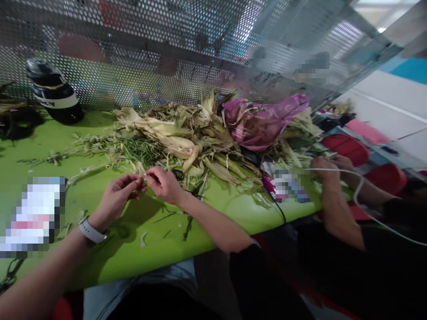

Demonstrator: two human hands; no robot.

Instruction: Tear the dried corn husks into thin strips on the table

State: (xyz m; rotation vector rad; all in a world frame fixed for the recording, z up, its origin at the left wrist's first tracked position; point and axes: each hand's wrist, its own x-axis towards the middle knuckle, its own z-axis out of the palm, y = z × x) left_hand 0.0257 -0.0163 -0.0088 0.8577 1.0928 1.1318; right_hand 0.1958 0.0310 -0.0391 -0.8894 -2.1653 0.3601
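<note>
Over the green table (130, 262), my left hand (116, 195) and my right hand (166, 186) are close together with their fingertips pinched. A small pale piece of corn husk (141, 169) shows between them, and both hands grip it. My left wrist wears a watch with a light band (92, 230). Just past my right hand lies a black loop like a scissor handle (178, 174). Behind my hands are a bunch of thin green strands (142, 150) and a heap of dry corn husks (176, 133).
A pink plastic bag (256, 122) lies on the heap's right. A black bottle (56, 95) stands back left, before a perforated metal screen (150, 53). A blurred-out phone-like object (31, 215) lies left. At right, a co-worker's hands (328, 169) work behind a white cable (356, 191).
</note>
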